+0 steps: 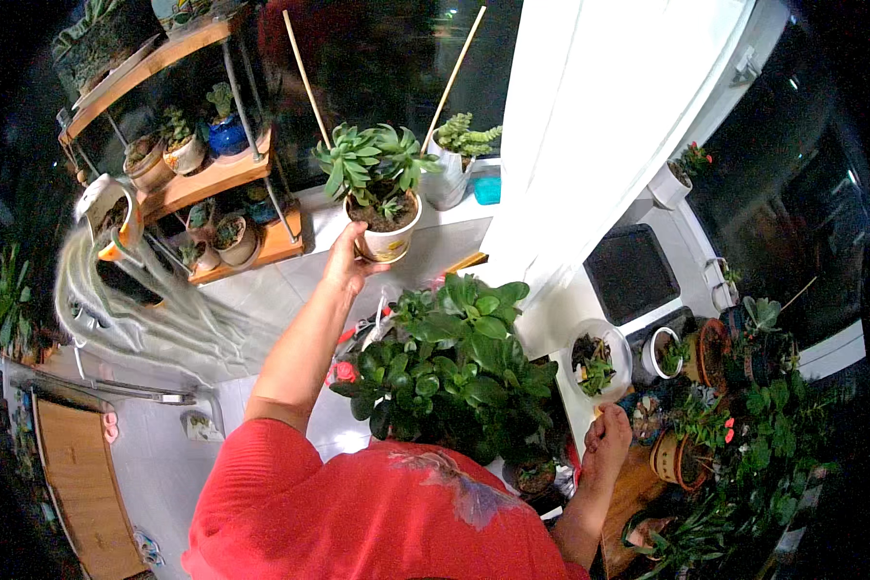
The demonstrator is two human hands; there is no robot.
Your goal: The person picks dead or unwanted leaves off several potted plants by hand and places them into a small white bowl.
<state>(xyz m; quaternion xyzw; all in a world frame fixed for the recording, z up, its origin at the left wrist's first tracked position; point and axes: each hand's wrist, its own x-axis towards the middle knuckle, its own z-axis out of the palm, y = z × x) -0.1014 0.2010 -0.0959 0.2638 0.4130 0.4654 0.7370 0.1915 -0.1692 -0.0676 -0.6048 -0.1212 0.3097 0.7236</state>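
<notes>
My left hand [349, 262] grips the side of a white flowerpot [386, 245] near the window sill; a succulent [351, 163] with thick green rosettes grows in its soil. Behind that pot, a white pot [448, 177] with a trailing succulent rests on the sill. Low on the right, my right hand [609, 433] has its fingers curled just below a white bowl [616, 348] that holds soil and leaf pieces. A small yellowish bit shows at its fingertips, too little to name. Between my arms stands a large jade plant [464, 362] with glossy leaves.
A hanging wooden shelf [210, 185] with small potted succulents is at the upper left, beside a hanging white planter [101, 196] with pale trailing strands. A white curtain [580, 109] falls at the window. Several potted plants crowd the right, including a brown pot [667, 457].
</notes>
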